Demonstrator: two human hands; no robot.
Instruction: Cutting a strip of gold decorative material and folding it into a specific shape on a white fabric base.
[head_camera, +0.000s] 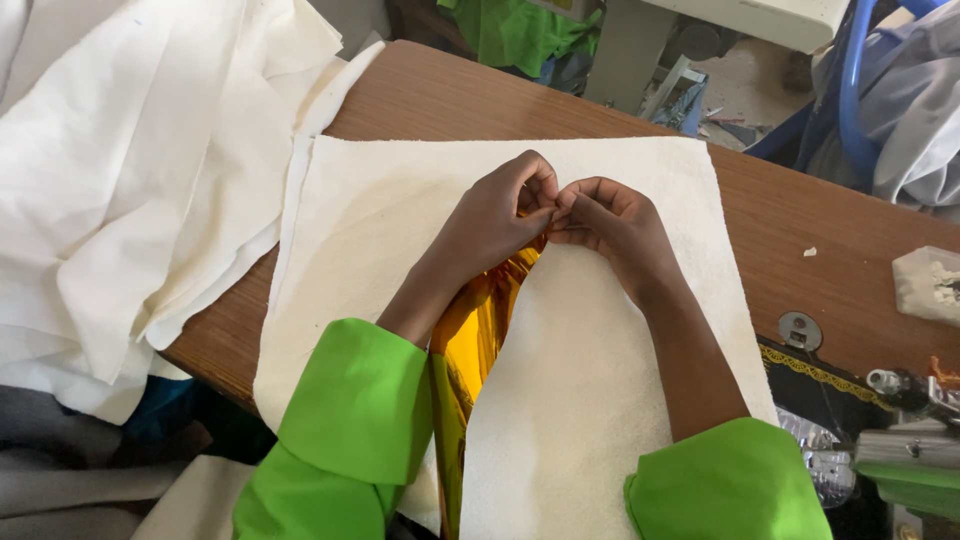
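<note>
A cream fabric square (380, 230) lies flat on the wooden table (800, 240). A second cream piece (580, 390) lies over its right half. Between them a shiny gold fabric strip (470, 335) runs from the near edge up to my fingers. My left hand (500, 215) and my right hand (610, 225) meet fingertip to fingertip at the strip's top end, pinching the gold fabric. A thin pin or needle seems to sit between the fingertips, too small to be sure. Both arms wear bright green sleeves.
A heap of cream cloth (130, 170) covers the table's left side. A sewing machine part (900, 440) with a black gold-trimmed base sits at the right edge. A white block (925, 285) lies at the far right. Green cloth (515, 35) and a blue chair frame (850, 85) stand beyond the table.
</note>
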